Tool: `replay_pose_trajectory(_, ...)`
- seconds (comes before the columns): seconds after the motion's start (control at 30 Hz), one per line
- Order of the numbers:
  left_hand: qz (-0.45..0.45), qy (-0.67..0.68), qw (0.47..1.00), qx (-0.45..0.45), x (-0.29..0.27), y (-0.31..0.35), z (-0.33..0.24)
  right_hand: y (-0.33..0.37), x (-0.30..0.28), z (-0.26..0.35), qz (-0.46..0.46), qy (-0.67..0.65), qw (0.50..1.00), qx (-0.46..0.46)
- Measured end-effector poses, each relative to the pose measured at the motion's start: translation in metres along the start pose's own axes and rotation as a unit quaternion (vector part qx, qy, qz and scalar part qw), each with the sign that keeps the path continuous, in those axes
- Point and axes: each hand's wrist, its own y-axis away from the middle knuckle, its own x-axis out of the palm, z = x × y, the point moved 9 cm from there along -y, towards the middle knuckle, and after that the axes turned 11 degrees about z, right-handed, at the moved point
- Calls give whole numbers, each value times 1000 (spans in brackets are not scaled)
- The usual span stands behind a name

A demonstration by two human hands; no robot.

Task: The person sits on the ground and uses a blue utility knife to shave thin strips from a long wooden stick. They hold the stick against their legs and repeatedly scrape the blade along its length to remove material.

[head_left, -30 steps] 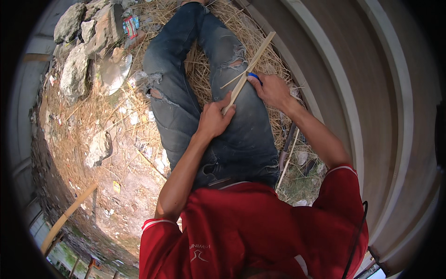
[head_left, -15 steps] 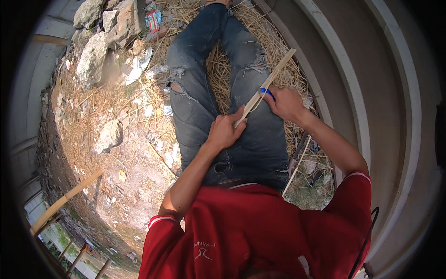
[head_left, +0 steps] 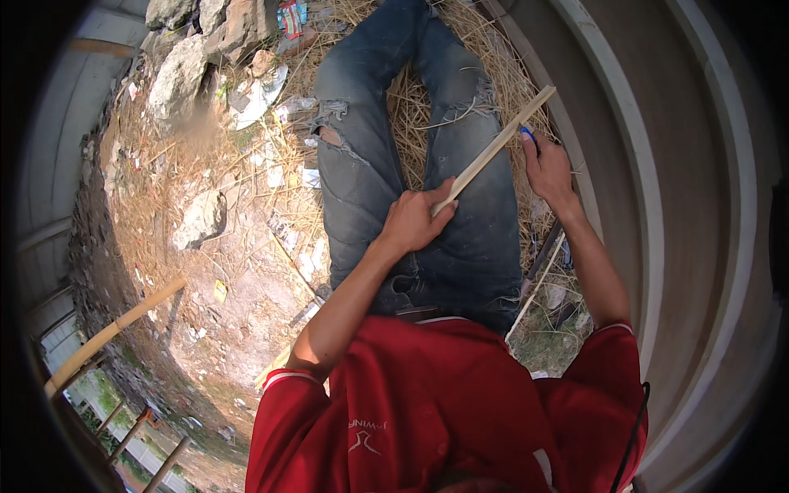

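left hand (head_left: 413,220): thumb and forefinger pinch the near end of a pale bamboo strip (head_left: 493,151), which slants from those fingertips over the jeans (head_left: 362,197) to the far right. right hand (head_left: 549,168): fingers closed on a small blue tool (head_left: 528,132), at the strip's edge, well beyond the left fingers; contact cannot be confirmed. progress, as judged: upper face pale and bare, trimming apparently under way; amount left cannot be told.

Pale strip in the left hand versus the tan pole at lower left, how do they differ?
The left hand grips the pale strip; no hand touches the tan pole. The strip looks flat and cream, the pole rounder and yellower. Both are long, narrow and slant up rightward.
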Motion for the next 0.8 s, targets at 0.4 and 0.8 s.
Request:
replay_pose_trajectory(0.4, -2, -5, 1000, 9, -1, -2, 1, -48, -68, -55, -127, 27, 991, 33)
replay_pose_trajectory(0.8, -7, -48, 999, 18, -1, -1, -4, -50, -68, -70, -81, 61, 994, 41)
